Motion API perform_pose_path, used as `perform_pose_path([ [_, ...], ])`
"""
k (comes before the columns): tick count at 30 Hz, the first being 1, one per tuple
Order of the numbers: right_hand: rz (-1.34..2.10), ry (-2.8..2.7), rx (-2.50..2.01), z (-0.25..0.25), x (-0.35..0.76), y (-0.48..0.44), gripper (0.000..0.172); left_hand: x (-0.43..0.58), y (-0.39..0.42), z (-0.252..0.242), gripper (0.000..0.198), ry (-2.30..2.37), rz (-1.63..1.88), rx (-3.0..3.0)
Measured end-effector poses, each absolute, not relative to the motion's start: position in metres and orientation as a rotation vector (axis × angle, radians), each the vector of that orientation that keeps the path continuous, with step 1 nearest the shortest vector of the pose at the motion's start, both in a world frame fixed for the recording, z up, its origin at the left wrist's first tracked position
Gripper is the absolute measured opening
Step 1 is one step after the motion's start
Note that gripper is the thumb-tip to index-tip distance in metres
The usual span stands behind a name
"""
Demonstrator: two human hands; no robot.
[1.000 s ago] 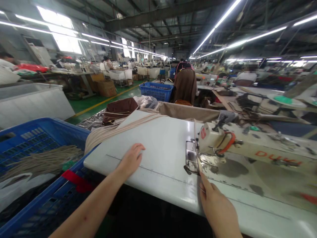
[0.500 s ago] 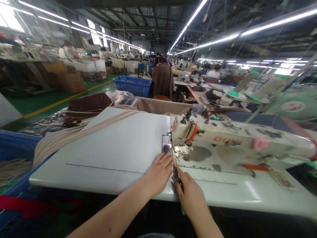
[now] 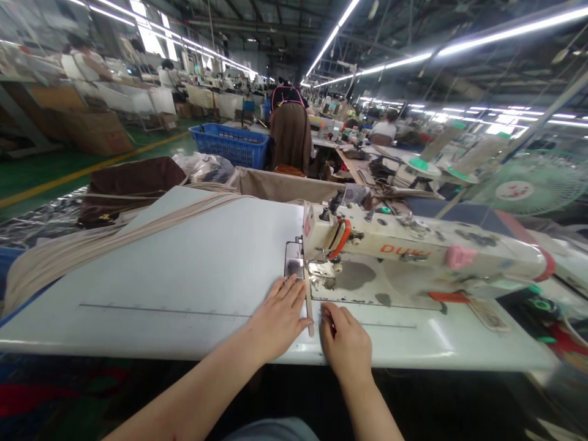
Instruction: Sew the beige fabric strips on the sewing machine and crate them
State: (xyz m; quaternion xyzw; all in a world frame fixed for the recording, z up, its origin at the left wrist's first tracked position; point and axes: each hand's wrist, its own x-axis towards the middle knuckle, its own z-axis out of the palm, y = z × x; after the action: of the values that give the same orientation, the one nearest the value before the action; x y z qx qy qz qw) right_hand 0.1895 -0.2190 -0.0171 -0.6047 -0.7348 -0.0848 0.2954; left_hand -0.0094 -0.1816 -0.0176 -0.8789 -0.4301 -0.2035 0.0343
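Observation:
My left hand (image 3: 282, 315) lies flat on the white sewing table, fingers spread, its thumb touching a narrow beige fabric strip (image 3: 310, 315). The strip runs from the sewing machine's presser-foot area (image 3: 321, 272) toward the table's front edge. Just right of the strip, apart from it, my right hand (image 3: 348, 343) rests with curled fingers. Something small and dark shows between those fingers, mostly hidden. Ahead of both hands stands the sewing machine (image 3: 413, 248), with a metal plate (image 3: 294, 260) set into the table to the left of its needle area.
A bundle of long beige strips (image 3: 124, 236) drapes over the table's left side. Behind are a brown fabric pile (image 3: 128, 187), a beige fabric-lined bin (image 3: 285, 185) and a blue basket (image 3: 229, 146). A fan (image 3: 537, 184) stands right; a person (image 3: 290, 131) is ahead.
My right hand has moved away from the strip, and the dark slim tool seen in it is now mostly hidden. The strip's end shows beside my left hand. The view has shifted.

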Motion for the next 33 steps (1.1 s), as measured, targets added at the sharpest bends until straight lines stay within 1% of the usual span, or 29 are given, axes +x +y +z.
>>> perform_pose_path([
  [11, -0.252, -2.0, -1.601, -0.008, 0.19, -0.222, 0.026, -0.008, -0.183, -0.018, 0.065, -1.348, -0.634, -2.691],
  [20, -0.289, -2.015, -1.574, -0.007, 0.188, -0.222, 0.025, -0.007, -0.175, -0.02, 0.068, -1.372, -0.572, -2.746],
  [33, -0.275, -2.01, -1.586, -0.007, 0.189, -0.223, 0.025, -0.008, -0.14, -0.01, 0.05, -1.498, -0.605, -2.788],
])
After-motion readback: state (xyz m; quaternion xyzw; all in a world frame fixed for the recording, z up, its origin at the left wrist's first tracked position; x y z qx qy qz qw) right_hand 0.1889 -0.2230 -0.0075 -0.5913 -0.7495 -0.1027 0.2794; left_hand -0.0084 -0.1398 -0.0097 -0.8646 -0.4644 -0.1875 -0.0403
